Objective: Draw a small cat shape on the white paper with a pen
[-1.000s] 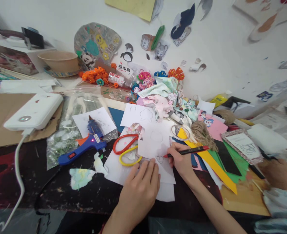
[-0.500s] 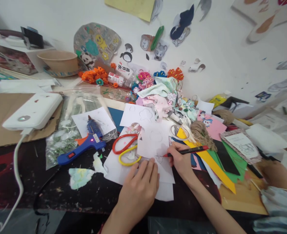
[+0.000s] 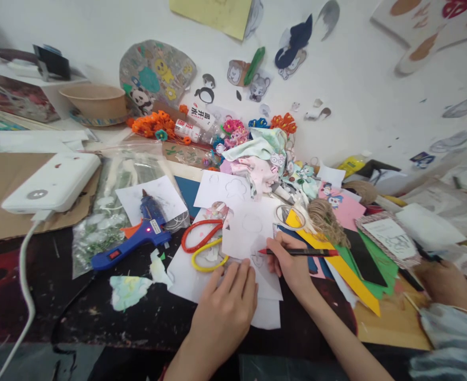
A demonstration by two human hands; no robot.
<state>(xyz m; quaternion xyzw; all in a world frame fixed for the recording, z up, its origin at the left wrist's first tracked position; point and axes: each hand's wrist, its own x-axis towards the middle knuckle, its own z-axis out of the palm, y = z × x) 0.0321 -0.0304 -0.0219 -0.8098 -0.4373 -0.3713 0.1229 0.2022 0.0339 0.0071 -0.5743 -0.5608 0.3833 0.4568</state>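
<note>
Both hands are at the white paper: the left hand lies palm down with its fingers extended and slightly apart, fingertips on the near part of the sheet, while the right hand pinches a black-and-red pencil between thumb and fingers. Drawing appears to be the step in hand, since the pencil's tip is right beside a small sketch, just right of the left fingertips; whether it touches the paper I cannot tell. The next move seems to call for a steady sheet under the left hand and a light, controlled stroke from the right. The pencil's long axis runs left to right, nearly level across the scene, with its red tip pointing left and its other end out over the yellow strip. Red and yellow scissor handles lie near the paper's left edge.
</note>
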